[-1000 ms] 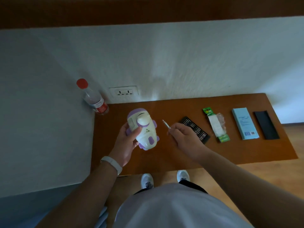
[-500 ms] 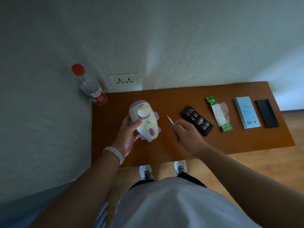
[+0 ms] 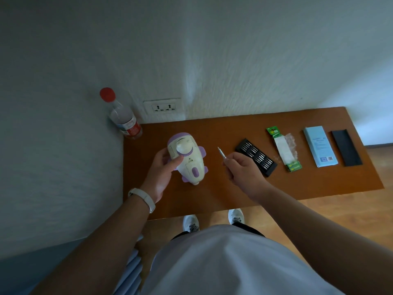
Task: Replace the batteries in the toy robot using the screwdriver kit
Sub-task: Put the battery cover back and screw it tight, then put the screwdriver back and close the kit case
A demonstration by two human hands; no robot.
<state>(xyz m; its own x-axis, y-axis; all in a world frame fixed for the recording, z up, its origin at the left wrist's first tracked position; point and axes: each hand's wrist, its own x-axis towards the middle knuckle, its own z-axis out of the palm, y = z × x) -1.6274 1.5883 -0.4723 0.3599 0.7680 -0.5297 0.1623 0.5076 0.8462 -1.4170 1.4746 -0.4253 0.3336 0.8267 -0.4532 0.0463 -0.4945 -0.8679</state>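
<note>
The person stands at a brown wooden table (image 3: 319, 184) set against a white wall. The left hand (image 3: 161, 169) grips the toy robot (image 3: 187, 158), a cream and purple body, with the thumb across its front and the fingers wrapped behind; the toy's lower end sits at or just above the tabletop, and contact cannot be confirmed. The right hand (image 3: 240, 169) is closed around the screwdriver (image 3: 222, 155), whose thin metal tip points up and away, towards the wall. The tip stands apart from the toy, to its right.

Compared with half a second ago, the grip of both hands is unchanged, and the screwdriver tip remains clear of the toy at much the same gap. The camera has tilted slightly, so the table sits a little lower in view. The items on the table have not shifted relative to one another.

To the right of the right hand lies the black bit tray (image 3: 256, 156), open, with its rows of bits exposed. Next follow the green battery pack (image 3: 284, 150), the pale blue box (image 3: 320, 149) and the black lid (image 3: 346, 147), each lying flat and apart. A water bottle (image 3: 123, 116) with a red cap stands in the far left corner, near the wall socket (image 3: 162, 107). A white band (image 3: 142, 196) sits on the left wrist.
</note>
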